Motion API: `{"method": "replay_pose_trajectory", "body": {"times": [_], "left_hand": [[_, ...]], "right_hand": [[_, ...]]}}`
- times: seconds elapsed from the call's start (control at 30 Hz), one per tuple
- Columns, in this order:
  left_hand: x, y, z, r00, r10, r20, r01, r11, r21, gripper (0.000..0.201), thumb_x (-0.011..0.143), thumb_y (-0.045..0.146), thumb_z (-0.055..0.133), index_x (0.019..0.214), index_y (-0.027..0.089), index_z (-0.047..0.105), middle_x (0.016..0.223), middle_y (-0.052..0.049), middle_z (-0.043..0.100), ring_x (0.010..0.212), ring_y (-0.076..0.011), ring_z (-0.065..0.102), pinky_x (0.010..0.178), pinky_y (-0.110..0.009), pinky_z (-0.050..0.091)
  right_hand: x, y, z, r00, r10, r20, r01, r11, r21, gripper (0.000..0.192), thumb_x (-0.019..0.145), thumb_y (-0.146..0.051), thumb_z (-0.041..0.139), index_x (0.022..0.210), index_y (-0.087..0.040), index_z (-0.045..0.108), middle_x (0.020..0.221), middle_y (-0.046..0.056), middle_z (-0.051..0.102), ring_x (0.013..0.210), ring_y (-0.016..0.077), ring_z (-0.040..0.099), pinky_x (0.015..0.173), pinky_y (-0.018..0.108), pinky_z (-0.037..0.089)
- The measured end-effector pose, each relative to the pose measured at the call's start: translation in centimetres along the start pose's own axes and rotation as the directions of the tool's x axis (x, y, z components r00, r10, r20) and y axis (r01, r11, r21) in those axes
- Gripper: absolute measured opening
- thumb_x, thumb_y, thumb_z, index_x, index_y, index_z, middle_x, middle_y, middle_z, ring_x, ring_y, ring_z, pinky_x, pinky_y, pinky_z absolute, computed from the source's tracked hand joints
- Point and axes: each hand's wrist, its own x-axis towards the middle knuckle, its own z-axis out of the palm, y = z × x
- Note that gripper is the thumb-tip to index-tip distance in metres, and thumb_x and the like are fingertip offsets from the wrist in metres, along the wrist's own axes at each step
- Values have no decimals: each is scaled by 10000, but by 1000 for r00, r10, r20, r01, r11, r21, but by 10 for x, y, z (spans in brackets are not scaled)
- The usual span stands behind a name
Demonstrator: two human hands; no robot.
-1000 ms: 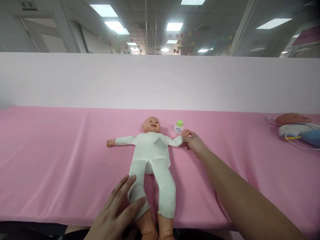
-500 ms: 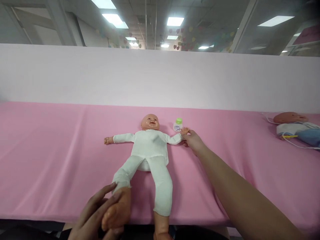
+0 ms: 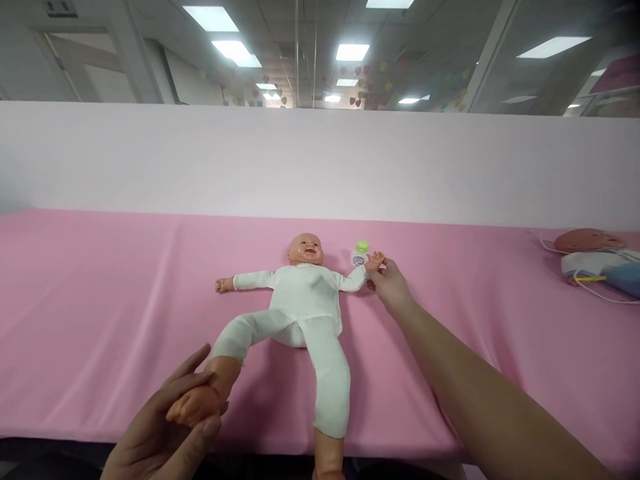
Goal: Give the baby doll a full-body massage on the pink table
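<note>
At the near left, your left hand (image 3: 145, 433) is gripping the foot (image 3: 195, 405) of the doll (image 3: 305, 293), thumb on the near side and fingers on the far side, so that grip is closed around it. The leg (image 3: 250, 330) that you are holding is bending outward to the left, while the other leg (image 3: 331, 380) is pointing toward you, its foot running out of view at the bottom. The doll itself is lying face up in the middle of the pink-covered worktop (image 3: 100, 320), wearing white clothes, its head at the far end and both arms spreading sideways.

Just right of the head, a small bottle (image 3: 359, 259) with a green cap (image 3: 363, 246) is standing upright. Beside it, your right hand (image 3: 393, 287) is pinching the doll's wrist (image 3: 371, 265) between thumb and fingers, that grip being closed too. At the far right, well apart, a second doll (image 3: 593, 262) in white and blue is lying with a pale cord (image 3: 605, 296) trailing across it. A white wall panel (image 3: 320, 163) is rising behind the worktop's far edge.
</note>
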Motion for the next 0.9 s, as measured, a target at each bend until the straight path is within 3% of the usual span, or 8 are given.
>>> {"method": "replay_pose_trajectory", "body": {"times": [0.07,0.13,0.23,0.33,0.53,0.7,0.8,0.9], "left_hand": [[3,-4,0,999,-23,48,22,1000,18,468,834,370,837,1288,335,727,1536,-28,616,1394,-354,584,1060,-369,581],[10,-1,1,996,-43,78,39,998,49,493,822,377,847,1299,332,734,1493,-33,654,1377,-350,601,1065,-364,571],[29,11,10,991,-21,131,16,999,40,532,768,381,886,1280,313,757,1440,-57,691,1334,-363,637,1071,-393,568],[52,23,27,984,38,176,-31,999,-41,545,751,355,899,1274,283,764,1344,-85,741,1240,-346,699,1042,-408,594],[84,26,63,972,72,225,-39,989,-145,512,735,337,910,1216,227,774,1115,-98,798,1014,-279,763,915,-397,645],[91,21,79,959,28,280,21,985,-170,491,735,374,912,1188,244,774,1243,-115,770,1102,-295,747,964,-428,630],[95,22,85,953,18,303,34,986,-166,511,726,388,920,1193,241,774,1405,-142,696,1195,-328,713,987,-446,622],[99,27,87,958,20,288,32,984,-176,500,712,372,931,1172,247,781,1516,-133,617,1273,-346,670,1011,-446,612]], "right_hand": [[-10,-9,6,989,-149,-24,147,987,-68,592,887,-438,725,1408,-238,527,1137,83,755,929,242,749,823,389,637],[-23,-18,13,945,-325,17,325,936,-133,559,914,-418,695,1421,-248,534,1212,92,745,1009,253,735,872,411,621],[-42,-29,27,823,-548,151,568,800,-192,469,964,-349,613,1422,-271,549,1382,98,678,1140,269,685,931,446,598],[-56,-34,40,719,-653,236,694,659,-291,428,972,-306,574,1395,-237,572,1348,125,674,1212,305,628,1003,509,563],[-64,-35,51,569,-698,434,816,415,-403,370,969,-199,593,1333,-246,649,1216,111,690,1142,290,623,1015,486,548],[-62,-30,53,444,-666,599,880,199,-432,378,971,-143,609,1300,-296,713,1262,121,657,1250,305,569,1078,514,501],[-62,-27,52,429,-655,623,889,181,-421,413,980,-137,592,1347,-299,692,1357,132,627,1303,314,548,1096,519,495],[-65,-26,51,465,-660,590,874,236,-425,419,996,-148,558,1373,-293,668,1426,127,608,1349,324,533,1120,547,480]]}}
